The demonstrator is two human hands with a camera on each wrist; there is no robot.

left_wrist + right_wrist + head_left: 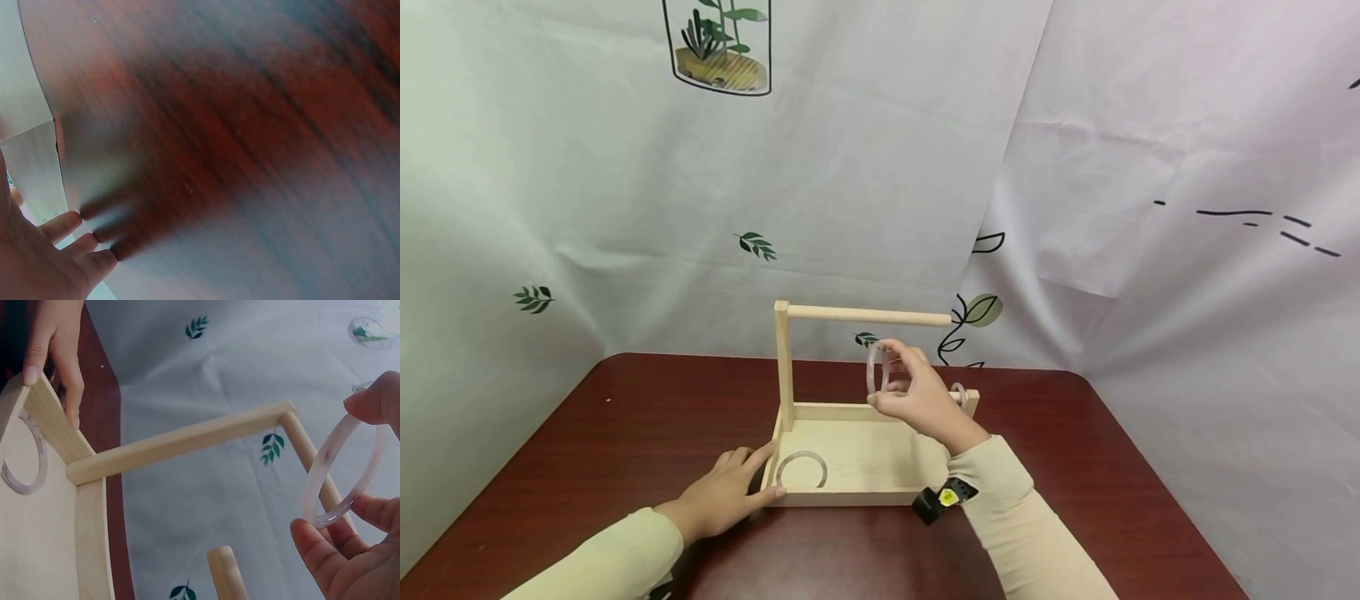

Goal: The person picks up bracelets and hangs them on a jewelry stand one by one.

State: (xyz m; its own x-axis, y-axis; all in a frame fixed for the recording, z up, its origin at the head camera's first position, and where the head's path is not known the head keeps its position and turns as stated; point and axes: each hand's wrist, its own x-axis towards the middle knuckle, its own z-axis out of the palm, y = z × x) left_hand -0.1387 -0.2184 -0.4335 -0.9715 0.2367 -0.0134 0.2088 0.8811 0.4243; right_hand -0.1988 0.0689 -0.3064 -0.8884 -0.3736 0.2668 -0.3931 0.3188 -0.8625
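My right hand (917,392) pinches a pale translucent bangle (324,469) between thumb and fingertips, standing upright below the upper bar of a wooden stand (850,498). The right wrist view shows the bangle overlapping that bar (306,447). My left hand (722,492) rests at the stand's front left corner, thumb on the front rim and index finger along the left side. In the left wrist view its other fingers (97,262) reach down at the tabletop. A second bangle (802,454) lies inside the tray base, near that corner.
Another bangle (959,388) hangs on the lower bar at the right, partly hidden behind my right hand. The upper bar joins a post (785,367) on the left; its right end is free. A dark red table (625,442) stands before a patterned white cloth (880,167).
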